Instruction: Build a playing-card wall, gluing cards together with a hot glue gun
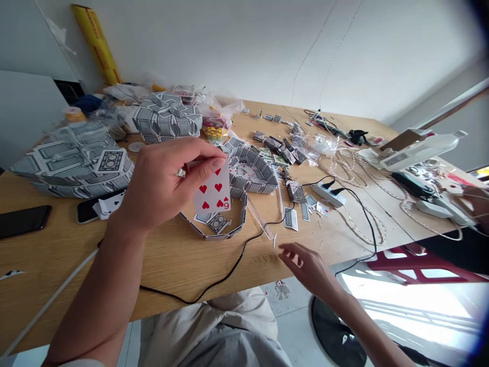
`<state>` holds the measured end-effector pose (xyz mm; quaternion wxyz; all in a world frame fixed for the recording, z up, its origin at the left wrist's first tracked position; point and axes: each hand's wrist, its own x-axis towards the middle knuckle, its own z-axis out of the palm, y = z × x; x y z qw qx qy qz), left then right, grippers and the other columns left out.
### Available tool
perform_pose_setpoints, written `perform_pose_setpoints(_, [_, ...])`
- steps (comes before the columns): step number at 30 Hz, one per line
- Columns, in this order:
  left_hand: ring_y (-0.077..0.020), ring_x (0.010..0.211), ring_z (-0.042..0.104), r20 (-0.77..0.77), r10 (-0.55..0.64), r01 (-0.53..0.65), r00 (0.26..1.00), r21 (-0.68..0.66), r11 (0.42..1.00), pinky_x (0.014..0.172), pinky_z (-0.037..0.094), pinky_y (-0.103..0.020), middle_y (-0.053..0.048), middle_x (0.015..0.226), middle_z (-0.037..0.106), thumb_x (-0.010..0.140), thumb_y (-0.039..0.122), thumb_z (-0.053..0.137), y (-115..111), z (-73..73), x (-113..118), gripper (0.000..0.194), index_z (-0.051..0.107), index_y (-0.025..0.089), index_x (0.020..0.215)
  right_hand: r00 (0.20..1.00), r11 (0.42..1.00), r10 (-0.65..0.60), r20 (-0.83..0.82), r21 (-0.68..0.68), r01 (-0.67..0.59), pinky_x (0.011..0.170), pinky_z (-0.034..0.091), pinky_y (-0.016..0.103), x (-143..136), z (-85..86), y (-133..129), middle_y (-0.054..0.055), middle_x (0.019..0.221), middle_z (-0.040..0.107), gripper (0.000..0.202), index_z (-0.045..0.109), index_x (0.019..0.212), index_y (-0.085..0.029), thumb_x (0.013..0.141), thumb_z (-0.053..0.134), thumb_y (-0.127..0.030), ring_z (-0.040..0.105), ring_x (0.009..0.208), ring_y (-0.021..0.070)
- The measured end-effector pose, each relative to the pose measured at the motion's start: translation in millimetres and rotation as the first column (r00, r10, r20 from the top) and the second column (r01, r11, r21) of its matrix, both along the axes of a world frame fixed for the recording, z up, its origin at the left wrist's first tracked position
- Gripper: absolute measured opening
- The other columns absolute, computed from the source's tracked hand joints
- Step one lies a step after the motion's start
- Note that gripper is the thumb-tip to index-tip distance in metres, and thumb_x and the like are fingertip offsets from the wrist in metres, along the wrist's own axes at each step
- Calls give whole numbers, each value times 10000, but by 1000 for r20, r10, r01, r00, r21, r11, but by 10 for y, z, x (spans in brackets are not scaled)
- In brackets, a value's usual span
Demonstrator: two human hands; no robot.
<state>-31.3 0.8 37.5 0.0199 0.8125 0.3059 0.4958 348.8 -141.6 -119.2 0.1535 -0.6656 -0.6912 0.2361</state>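
Note:
A playing card with red hearts (213, 192) is pinched between the thumb and fingers of my left hand (164, 178). It is held up above the table, face toward me. My right hand (301, 262) hovers near the table's front edge, fingers loosely bent and apart, with nothing in it. Close to its fingertips lies a small white strip (274, 240). Behind the held card sits an open-walled frame of folded cards (244, 216), with loose cards (217, 223) inside it. An open heart-like box of folded cards (260, 176) adjoins it, partly hidden by my left hand.
Two larger folded-card boxes (168, 117) (72, 163) stand at the left, one carrying a loose card (111, 161). Phones (25, 220) lie near the left edge. A black cable (233, 270) crosses the front to a power strip (328, 194). Several card packs (282, 149) are behind.

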Motion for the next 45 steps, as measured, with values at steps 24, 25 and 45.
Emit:
perform_pose_setpoints(24, [-71, 712, 643, 3, -32, 32, 999, -3, 999, 691, 506, -226, 49, 871, 766, 1041, 215, 690, -9, 9, -9, 61, 751, 220, 1041, 926, 869, -375, -49, 328, 370, 707, 585, 417, 183, 114, 911, 112, 828, 788, 381, 756, 999, -196, 918, 602, -535, 736, 719, 269])
perform_pose_setpoints(25, [-68, 712, 640, 1, -35, 35, 999, -5, 999, 694, 506, -222, 49, 868, 764, 1041, 212, 692, -6, 5, -5, 61, 752, 217, 1043, 920, 838, -385, -70, 392, 380, 743, 603, 431, 121, 205, 1046, 154, 1001, 805, 427, 753, 1146, -172, 916, 608, -501, 761, 812, 284])
perform_pose_setpoints(45, [-119, 670, 660, 414, 184, -88, 892, -241, 966, 515, 499, -233, 14, 818, 723, 988, 372, 757, 133, -120, 26, 118, 752, 259, 1023, 524, 597, 783, -334, 639, -485, 807, 594, 312, -1741, 1438, 1608, 24, 1013, 799, 354, 797, 1192, -246, 863, 908, -315, 726, 839, 171])
